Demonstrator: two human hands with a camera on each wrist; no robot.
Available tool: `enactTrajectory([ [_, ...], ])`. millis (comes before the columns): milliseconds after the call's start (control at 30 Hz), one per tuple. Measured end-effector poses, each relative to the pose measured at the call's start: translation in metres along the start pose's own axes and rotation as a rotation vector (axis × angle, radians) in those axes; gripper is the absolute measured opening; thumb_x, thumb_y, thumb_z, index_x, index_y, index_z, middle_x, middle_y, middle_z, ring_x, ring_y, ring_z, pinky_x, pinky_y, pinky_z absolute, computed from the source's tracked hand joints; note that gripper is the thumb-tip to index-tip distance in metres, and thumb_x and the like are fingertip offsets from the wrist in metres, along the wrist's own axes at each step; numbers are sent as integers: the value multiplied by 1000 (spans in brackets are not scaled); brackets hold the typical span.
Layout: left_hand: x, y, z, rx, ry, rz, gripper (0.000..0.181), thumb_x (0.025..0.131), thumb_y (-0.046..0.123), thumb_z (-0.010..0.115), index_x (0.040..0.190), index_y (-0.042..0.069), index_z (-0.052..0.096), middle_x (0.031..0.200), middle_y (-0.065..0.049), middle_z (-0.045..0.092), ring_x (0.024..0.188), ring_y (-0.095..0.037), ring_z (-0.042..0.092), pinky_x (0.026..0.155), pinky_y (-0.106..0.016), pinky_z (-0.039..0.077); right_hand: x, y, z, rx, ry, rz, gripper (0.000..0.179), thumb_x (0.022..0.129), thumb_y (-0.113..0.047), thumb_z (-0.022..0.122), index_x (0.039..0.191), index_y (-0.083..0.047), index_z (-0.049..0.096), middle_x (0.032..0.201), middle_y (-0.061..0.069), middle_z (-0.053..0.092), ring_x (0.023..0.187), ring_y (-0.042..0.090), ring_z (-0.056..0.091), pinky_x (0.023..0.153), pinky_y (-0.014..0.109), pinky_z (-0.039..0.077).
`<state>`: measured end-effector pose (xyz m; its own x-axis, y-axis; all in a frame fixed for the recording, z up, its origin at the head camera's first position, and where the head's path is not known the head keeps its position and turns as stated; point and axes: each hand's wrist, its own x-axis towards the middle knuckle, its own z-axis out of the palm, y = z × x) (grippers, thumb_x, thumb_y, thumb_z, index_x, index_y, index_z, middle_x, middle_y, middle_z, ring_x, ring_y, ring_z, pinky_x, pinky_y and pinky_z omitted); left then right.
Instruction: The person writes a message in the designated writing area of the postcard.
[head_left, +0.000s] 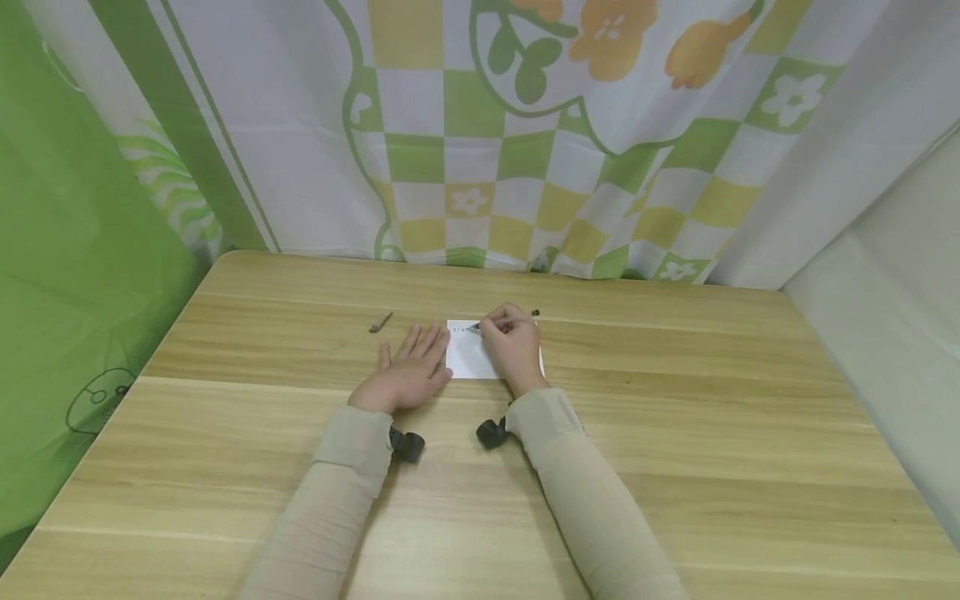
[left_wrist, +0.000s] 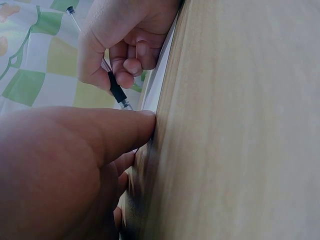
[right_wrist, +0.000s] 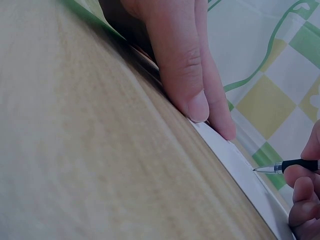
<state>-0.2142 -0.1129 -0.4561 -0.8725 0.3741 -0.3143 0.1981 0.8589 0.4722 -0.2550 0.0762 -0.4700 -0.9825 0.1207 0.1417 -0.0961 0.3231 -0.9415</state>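
A white sheet of paper (head_left: pixel 471 360) lies flat on the table, with a short row of small dark marks near its top left. My right hand (head_left: pixel 517 346) pinches a clear pen (left_wrist: pixel 118 91) with a black grip, its tip at the paper by the marks. My left hand (head_left: pixel 411 371) lies with its fingers straight and spread, the thumb (right_wrist: pixel 198 107) and a fingertip pressing on the paper's left edge. In the right wrist view the pen tip (right_wrist: pixel 265 169) meets the sheet. The right hand covers the right part of the paper.
A pen cap (head_left: pixel 381 322) with a clip lies on the wooden table (head_left: pixel 712 433), left of the paper and beyond the left hand. Behind the table's far edge hangs a patterned curtain (head_left: pixel 472 158). Green cloth (head_left: pixel 82 250) hangs along the left side.
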Motion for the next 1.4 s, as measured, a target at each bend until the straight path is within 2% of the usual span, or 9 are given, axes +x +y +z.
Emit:
enactTrajectory([
  [767,-1,1,-1,7,-6,-5,68,109,47,31,163,22,-1,168,3,-14,153,-27,-20,111,-65,-23,-1,0,-1,-4,-12,1,10,84,-16,62,79,-10,69,81,4,66,76,20,58,68,32,47],
  [1400,0,1,-1,7,-5,-6,68,108,48,31,164,23,0,168,3,-12,153,-27,-20,111,-67,-21,0,0,0,7,-3,19,9,83,-15,62,79,-10,68,85,5,65,78,20,57,71,33,48],
])
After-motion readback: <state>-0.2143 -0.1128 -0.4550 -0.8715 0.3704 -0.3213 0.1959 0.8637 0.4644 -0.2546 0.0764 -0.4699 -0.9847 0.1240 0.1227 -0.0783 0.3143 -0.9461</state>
